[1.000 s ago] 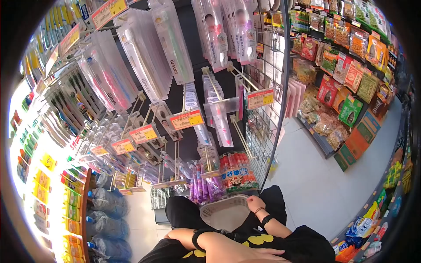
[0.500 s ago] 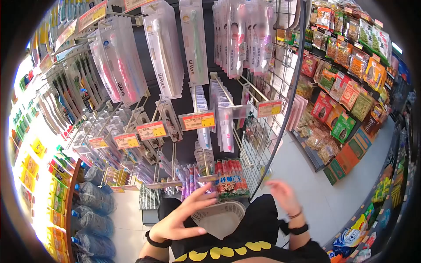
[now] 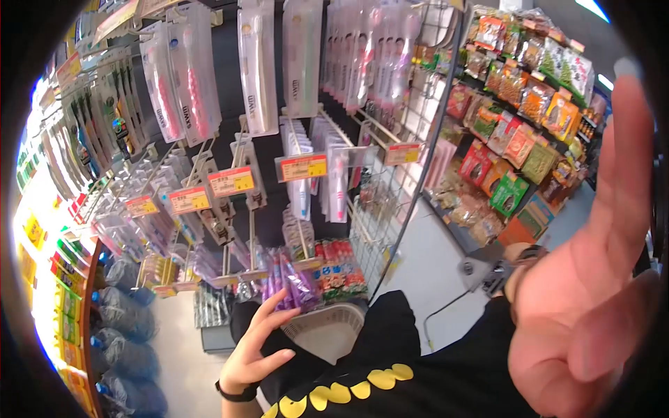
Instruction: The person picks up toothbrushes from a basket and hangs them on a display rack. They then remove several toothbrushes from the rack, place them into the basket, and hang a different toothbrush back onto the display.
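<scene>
My left hand (image 3: 256, 348) is open, its fingers spread over the left side of a light plastic basket (image 3: 327, 327) between my knees. It holds nothing. Large and close to the camera at the right, my right hand (image 3: 571, 313) is raised with fingers stretched upward and nothing in it. Packaged toothbrushes (image 3: 303, 63) hang on hooks in front of me, pink ones (image 3: 195, 90) among them. Below them are purple packets (image 3: 289, 279) and red-and-blue packets (image 3: 340, 268), near the basket.
Price tags (image 3: 303, 167) front the hooks. A wire grid (image 3: 390, 237) with a dark post bounds the rack at right. Beyond stands a shelf of bagged snacks (image 3: 502, 139). Large water bottles (image 3: 125, 313) line the left floor. A grey device (image 3: 481, 268) with a cable shows near my right sleeve.
My right hand has risen from beside my knee to close before the camera at the right. My left hand has shifted slightly left and down in view, staying open.
</scene>
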A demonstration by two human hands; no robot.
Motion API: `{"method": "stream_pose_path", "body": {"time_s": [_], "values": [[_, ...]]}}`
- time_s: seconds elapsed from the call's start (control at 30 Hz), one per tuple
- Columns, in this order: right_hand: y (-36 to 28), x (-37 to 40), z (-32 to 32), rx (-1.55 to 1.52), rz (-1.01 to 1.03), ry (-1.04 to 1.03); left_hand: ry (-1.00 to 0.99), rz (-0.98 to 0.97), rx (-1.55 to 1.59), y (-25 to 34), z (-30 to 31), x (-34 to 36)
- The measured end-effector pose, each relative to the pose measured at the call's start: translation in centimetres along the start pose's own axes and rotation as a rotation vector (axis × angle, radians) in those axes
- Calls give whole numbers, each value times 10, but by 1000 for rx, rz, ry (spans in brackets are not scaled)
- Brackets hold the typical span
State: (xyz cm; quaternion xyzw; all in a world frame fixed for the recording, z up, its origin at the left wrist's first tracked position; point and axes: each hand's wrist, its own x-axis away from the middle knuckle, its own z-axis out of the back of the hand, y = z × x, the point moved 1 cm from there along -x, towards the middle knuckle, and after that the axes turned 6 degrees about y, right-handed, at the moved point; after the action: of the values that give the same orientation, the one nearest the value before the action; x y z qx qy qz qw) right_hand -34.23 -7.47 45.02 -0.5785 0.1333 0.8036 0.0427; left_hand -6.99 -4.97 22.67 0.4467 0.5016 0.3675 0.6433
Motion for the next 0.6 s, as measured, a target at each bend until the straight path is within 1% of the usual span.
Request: {"method": "stream_pose_path", "body": {"time_s": [0.1,0.17,0.2,0.27,0.33,0.4,0.43,0.5,0.53,0.6], "values": [[19,13,-8,-205,217,252,11,24,62,-10,4,21],[42,9,-22,-282,313,313,60,70,78,-18,5,25],[59,-5,-42,-240,143,267,68,79,47,-18,5,28],[107,-19,-87,-409,-199,267,71,81,56,-24,7,33],[171,-12,-130,-236,-453,194,39,82,45,-34,9,36],[220,-2,-165,-251,-670,184,26,90,41,-38,9,37],[237,-3,-177,-244,-667,183,22,84,45,-41,8,38],[259,-7,-194,3,-821,191,37,94,107,-49,8,39],[265,-9,-199,9,-815,188,35,88,113,-55,8,40],[273,-12,-207,-9,-866,130,51,136,241,-66,9,42]]}}
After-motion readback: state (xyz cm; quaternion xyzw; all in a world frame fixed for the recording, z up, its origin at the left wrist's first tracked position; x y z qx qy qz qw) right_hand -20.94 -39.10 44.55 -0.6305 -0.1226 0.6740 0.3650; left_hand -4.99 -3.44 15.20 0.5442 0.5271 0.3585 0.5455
